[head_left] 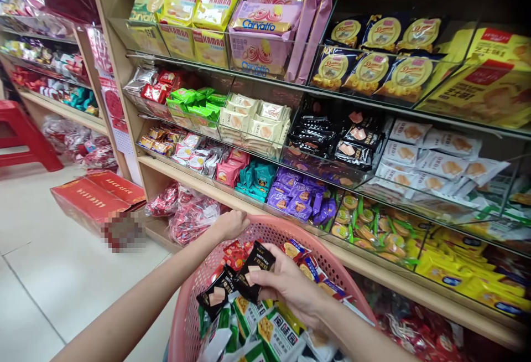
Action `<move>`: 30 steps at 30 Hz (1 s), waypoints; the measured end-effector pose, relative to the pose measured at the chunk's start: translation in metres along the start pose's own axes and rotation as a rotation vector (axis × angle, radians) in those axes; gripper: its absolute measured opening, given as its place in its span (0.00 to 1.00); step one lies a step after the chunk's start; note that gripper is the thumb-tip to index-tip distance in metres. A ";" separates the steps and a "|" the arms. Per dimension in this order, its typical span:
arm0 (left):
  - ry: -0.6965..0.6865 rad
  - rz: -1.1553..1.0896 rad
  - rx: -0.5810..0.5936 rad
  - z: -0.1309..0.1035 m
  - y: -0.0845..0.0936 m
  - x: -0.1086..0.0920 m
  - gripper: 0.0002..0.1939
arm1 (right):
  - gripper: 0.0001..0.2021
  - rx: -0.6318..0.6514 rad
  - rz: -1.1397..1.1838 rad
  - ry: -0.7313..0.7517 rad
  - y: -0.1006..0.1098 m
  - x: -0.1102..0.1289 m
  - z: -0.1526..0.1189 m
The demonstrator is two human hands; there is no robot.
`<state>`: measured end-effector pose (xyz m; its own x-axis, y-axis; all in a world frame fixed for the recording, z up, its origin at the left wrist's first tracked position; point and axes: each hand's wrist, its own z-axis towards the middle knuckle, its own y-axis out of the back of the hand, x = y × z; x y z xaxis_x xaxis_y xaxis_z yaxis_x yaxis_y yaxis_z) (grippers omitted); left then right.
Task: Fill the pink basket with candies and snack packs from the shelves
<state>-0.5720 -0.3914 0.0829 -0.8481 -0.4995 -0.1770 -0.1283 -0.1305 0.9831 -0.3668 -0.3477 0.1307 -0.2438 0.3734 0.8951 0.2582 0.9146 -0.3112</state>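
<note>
A pink perforated plastic basket (185,301) full of small snack packets stands in front of me. My left hand (232,225) is closed at its far left rim, the fingers curled and partly hidden. Over the basket, my right hand (286,279) pinches a black dry cake packet (258,265) between thumb and fingers. Another black packet (218,293) lies against it on the left. Beneath are white and green packets (274,331). Red packets (236,254) and blue, white and red ones (309,268) lie towards the far side.
A tiered snack shelf with clear dividers runs behind the basket, holding purple packets (296,193), black packets (354,143) and white packets (443,160). At left on the tiled floor (25,234) are a red box (93,198) and a red stool (29,135). Bagged goods (193,215) fill the lowest level.
</note>
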 end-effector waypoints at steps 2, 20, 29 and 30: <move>0.002 0.001 0.001 -0.001 0.001 -0.001 0.19 | 0.22 -0.070 -0.094 -0.007 -0.003 -0.005 0.009; 0.013 -0.005 0.006 0.000 0.000 0.002 0.18 | 0.13 -0.161 -0.660 0.106 -0.028 -0.052 0.050; 0.011 -0.027 0.007 0.000 0.001 0.002 0.18 | 0.14 -0.217 -1.290 0.300 -0.031 -0.018 0.030; 0.010 -0.032 0.011 0.000 0.001 0.003 0.18 | 0.13 -0.220 -1.299 0.370 -0.031 -0.005 0.028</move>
<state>-0.5741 -0.3932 0.0839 -0.8382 -0.5038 -0.2089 -0.1612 -0.1371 0.9774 -0.3998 -0.3733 0.1272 -0.1690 -0.8219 0.5440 0.1875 0.5150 0.8364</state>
